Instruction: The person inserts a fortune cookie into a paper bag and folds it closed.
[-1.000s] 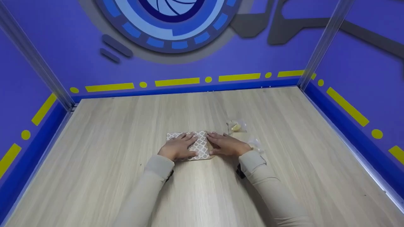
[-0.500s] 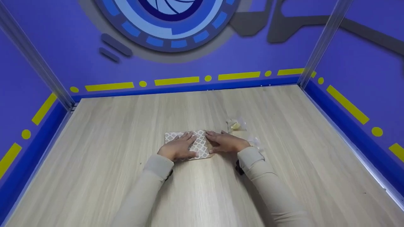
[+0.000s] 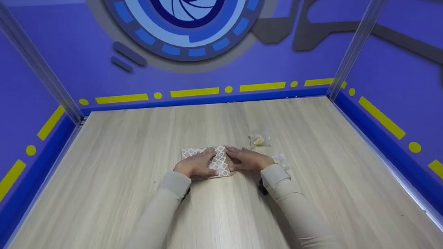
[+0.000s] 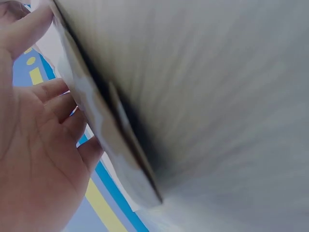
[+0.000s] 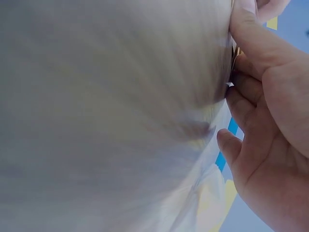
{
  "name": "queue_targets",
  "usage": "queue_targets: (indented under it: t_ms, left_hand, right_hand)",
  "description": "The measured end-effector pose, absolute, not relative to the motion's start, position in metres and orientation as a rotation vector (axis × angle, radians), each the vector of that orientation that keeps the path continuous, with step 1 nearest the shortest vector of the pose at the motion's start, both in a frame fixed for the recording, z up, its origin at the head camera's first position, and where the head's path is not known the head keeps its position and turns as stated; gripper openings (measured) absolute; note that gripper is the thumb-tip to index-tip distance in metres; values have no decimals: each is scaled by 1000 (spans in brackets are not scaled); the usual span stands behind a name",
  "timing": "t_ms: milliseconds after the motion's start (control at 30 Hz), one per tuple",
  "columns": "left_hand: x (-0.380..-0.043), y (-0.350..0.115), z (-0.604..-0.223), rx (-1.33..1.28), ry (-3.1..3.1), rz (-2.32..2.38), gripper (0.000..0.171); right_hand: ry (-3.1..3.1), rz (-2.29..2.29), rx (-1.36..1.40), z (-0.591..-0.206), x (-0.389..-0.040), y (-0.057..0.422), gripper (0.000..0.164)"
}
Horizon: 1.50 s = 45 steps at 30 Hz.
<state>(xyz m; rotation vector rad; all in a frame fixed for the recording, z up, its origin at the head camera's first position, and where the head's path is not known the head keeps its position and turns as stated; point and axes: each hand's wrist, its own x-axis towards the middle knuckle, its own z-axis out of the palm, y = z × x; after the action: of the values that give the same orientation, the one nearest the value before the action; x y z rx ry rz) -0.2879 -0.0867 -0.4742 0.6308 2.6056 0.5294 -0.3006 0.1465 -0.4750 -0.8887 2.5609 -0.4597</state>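
Note:
A flat packet in white-and-grey patterned paper (image 3: 220,157) lies on the wooden table, with a plain brown paper flap (image 3: 231,162) at its right end. My left hand (image 3: 196,164) rests on the patterned top, thumb and fingers spread apart. In the left wrist view, its fingertips lie along the patterned sheet (image 4: 89,104), and layers stand slightly apart at the packet's edge. My right hand (image 3: 252,159) touches the brown end, fingertips at the far corner and thumb at the near corner. The right wrist view shows its thumb and fingers at the packet's edge.
Beyond my right hand lies a small clear plastic bag (image 3: 259,140) with something yellowish in it. Another crumpled clear plastic piece (image 3: 281,159) sits beside the right wrist. Blue-purple panels (image 3: 193,79) wall the table (image 3: 121,155) at the back and sides.
My left fingers have drawn in a little on the patterned top. The right hand keeps its place at the brown end. The head view has tilted slightly.

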Motion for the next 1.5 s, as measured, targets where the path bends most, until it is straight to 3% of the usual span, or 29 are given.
queue_targets:
  t_ms: [1500]
  left_hand:
    - [-292,-82,-476,700,2618,488,79]
  right_hand:
    - [2564,-428,-943,-475,-302,148,72]
